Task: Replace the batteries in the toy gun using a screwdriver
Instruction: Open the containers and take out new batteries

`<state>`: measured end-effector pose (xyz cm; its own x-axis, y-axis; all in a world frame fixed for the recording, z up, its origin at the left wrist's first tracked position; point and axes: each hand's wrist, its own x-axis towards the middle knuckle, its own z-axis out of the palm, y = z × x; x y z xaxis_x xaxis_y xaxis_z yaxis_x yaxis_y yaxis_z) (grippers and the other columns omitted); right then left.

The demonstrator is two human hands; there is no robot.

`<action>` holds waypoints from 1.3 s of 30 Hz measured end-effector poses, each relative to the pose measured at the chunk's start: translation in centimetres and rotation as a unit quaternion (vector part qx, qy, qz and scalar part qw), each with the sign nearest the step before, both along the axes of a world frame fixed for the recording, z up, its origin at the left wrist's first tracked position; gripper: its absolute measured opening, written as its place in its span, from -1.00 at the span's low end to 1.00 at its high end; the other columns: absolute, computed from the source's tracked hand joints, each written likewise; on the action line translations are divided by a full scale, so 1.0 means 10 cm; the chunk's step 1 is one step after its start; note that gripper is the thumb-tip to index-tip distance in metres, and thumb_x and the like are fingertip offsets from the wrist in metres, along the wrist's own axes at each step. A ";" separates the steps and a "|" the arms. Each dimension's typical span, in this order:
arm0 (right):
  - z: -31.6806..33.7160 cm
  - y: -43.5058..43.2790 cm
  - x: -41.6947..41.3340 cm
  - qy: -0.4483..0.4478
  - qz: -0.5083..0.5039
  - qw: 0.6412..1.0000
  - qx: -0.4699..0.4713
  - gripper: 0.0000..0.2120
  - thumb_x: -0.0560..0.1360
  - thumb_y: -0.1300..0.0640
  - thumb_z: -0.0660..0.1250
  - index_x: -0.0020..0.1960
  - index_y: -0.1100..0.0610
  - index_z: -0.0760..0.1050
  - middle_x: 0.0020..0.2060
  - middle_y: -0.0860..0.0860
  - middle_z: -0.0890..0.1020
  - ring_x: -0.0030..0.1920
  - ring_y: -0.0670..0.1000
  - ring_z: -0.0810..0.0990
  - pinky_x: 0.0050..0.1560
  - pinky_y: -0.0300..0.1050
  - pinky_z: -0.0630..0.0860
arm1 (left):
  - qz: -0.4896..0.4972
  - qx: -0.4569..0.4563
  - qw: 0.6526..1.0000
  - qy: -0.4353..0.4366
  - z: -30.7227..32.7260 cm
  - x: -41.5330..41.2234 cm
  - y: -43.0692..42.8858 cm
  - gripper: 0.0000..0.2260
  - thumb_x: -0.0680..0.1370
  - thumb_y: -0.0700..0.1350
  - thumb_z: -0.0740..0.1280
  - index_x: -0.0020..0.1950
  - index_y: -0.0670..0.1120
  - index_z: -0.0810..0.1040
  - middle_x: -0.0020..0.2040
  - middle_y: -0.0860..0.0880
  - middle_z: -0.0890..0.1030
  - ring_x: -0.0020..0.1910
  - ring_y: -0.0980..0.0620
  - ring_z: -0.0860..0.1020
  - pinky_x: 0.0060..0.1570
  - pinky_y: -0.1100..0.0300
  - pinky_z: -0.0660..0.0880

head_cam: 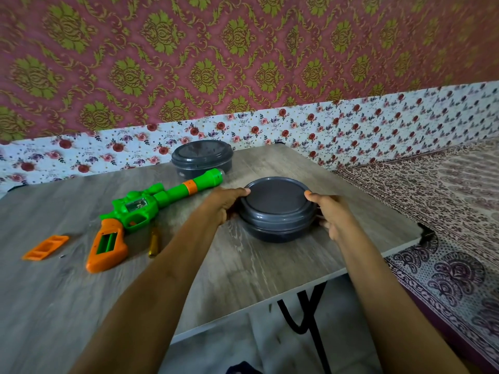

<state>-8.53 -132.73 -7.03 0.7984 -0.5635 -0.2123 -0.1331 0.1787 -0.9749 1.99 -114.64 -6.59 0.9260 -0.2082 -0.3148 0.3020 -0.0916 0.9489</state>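
A green and orange toy gun [140,209] lies on the wooden table [81,306], its orange handle showing an open battery bay. The orange battery cover [45,247] lies apart at the left. A screwdriver with a yellow handle [154,242] lies just right of the gun's handle. A round dark grey container with its lid on [276,209] stands near the table's right edge. My left hand [225,203] grips its left side with the thumb on the lid rim. My right hand [330,211] grips its right side the same way.
A second dark grey lidded container [202,159] stands at the back of the table beyond the gun's muzzle. The table's right edge drops to a patterned bedspread [445,211]. Black table legs [305,314] show below the front edge. A patterned wall rises behind.
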 end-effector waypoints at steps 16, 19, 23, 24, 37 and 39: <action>0.00 0.09 -0.26 -0.001 0.048 0.988 -0.146 -0.37 0.48 -0.17 0.27 0.40 0.19 0.30 0.38 0.11 0.39 0.37 0.13 0.37 0.32 0.02 0.32 | 0.031 0.091 0.987 -0.133 0.13 -0.40 0.06 -0.80 0.54 -0.01 0.33 0.00 -0.14 0.52 -0.13 -0.13 0.49 -0.32 0.04 0.42 -0.40 0.22 0.39; -0.04 0.12 -0.42 -0.072 0.080 0.946 -0.307 -0.37 0.49 -0.14 0.26 0.46 0.10 0.20 0.44 0.03 0.30 0.42 0.05 0.29 0.37 -0.04 0.26 | -0.004 0.099 0.963 -0.252 0.17 -0.50 0.18 -0.84 0.57 -0.09 0.30 0.10 -0.12 0.56 -0.07 -0.08 0.54 -0.20 0.08 0.46 -0.30 0.30 0.39; -0.06 0.09 -0.51 -0.116 0.151 0.840 -0.508 -0.43 0.42 -0.09 0.37 0.37 0.09 0.39 0.40 -0.01 0.38 0.43 -0.02 0.29 0.43 -0.07 0.26 | -0.157 0.216 0.910 -0.318 0.36 -0.66 0.38 -0.74 0.48 -0.13 0.41 0.16 -0.10 0.59 0.07 0.01 0.57 0.04 0.09 0.48 -0.14 0.40 0.42; -0.06 0.10 -0.49 -0.103 0.167 0.818 -0.541 -0.43 0.42 -0.10 0.37 0.36 0.09 0.40 0.41 -0.01 0.38 0.45 -0.03 0.26 0.44 -0.04 0.24 | -0.192 0.263 0.885 -0.333 0.38 -0.68 0.41 -0.71 0.46 -0.11 0.44 0.17 -0.08 0.59 0.12 0.00 0.57 0.09 0.09 0.48 -0.02 0.34 0.40; 0.00 -0.10 0.52 -0.043 0.121 0.764 -0.632 -0.56 0.51 -0.04 0.29 0.35 0.06 0.42 0.37 -0.01 0.44 0.42 -0.05 0.34 0.35 -0.08 0.37 | -0.148 0.434 0.761 -0.460 0.11 0.13 -0.03 -0.57 0.56 -0.04 0.31 0.42 -0.02 0.38 0.46 -0.07 0.35 0.41 -0.04 0.34 0.41 0.12 0.24; 0.02 -0.15 0.81 -0.025 0.115 0.761 -0.639 -0.57 0.53 -0.02 0.25 0.38 0.06 0.39 0.39 -0.02 0.41 0.43 -0.05 0.32 0.36 -0.09 0.35 | -0.135 0.443 0.765 -0.447 0.11 0.40 -0.17 -0.57 0.56 -0.05 0.30 0.43 -0.03 0.37 0.47 -0.06 0.33 0.42 -0.06 0.33 0.41 0.11 0.23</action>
